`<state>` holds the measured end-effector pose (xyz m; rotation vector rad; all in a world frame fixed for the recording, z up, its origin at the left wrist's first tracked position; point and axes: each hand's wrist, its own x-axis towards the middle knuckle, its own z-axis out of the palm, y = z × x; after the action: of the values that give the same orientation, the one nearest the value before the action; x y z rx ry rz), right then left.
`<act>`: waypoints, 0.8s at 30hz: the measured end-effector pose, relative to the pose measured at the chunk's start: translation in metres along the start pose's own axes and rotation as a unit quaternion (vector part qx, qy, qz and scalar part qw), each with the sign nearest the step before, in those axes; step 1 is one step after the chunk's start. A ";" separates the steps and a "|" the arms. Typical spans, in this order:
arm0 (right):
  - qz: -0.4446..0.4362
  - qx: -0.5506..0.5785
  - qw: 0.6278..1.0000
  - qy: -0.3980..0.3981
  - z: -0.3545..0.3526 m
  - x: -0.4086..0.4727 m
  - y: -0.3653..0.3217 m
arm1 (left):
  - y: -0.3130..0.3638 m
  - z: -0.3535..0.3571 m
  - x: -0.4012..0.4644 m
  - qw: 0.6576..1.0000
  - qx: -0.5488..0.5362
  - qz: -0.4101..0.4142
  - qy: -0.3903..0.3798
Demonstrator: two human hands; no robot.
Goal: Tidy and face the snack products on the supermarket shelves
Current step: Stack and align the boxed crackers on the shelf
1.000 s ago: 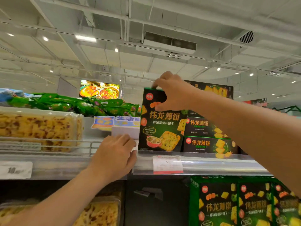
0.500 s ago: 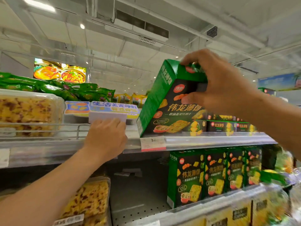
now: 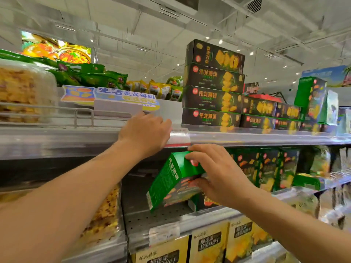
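Half the green box [image 3: 171,184] hidden behind right hand [image 3: 218,177].

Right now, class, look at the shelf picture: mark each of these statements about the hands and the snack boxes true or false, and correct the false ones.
1. The right hand grips a green cracker box. True.
2. That box stands upright on the top shelf. False: it is tilted, at the level of the middle shelf.
3. The left hand rests on the top shelf's front edge. True.
4. The left hand holds a green snack bag. False: it holds nothing.
5. Dark boxes lie stacked on the top shelf. True.
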<state>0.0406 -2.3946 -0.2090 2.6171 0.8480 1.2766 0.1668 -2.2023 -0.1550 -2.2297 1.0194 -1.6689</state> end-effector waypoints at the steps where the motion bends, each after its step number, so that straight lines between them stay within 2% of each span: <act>1: 0.002 -0.005 1.000 -0.008 0.012 0.000 0.002 | 0.000 0.000 -0.001 1.000 0.005 0.003 0.005; 9: 0.012 -0.023 0.993 -0.114 0.058 0.020 0.027 | 0.001 0.004 -0.003 0.999 -0.018 -0.006 0.028; 15: 0.067 0.010 0.972 -0.223 0.070 0.056 0.041 | 0.001 0.008 -0.001 0.999 -0.031 -0.035 0.011; 24: 0.084 0.051 0.969 -0.226 0.089 0.061 0.047 | 0.000 0.007 -0.002 0.999 -0.025 -0.035 0.013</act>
<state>0.1581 -2.3894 -0.2078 2.9365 0.6381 0.6241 0.1726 -2.2030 -0.1593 -2.3073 1.0112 -1.7239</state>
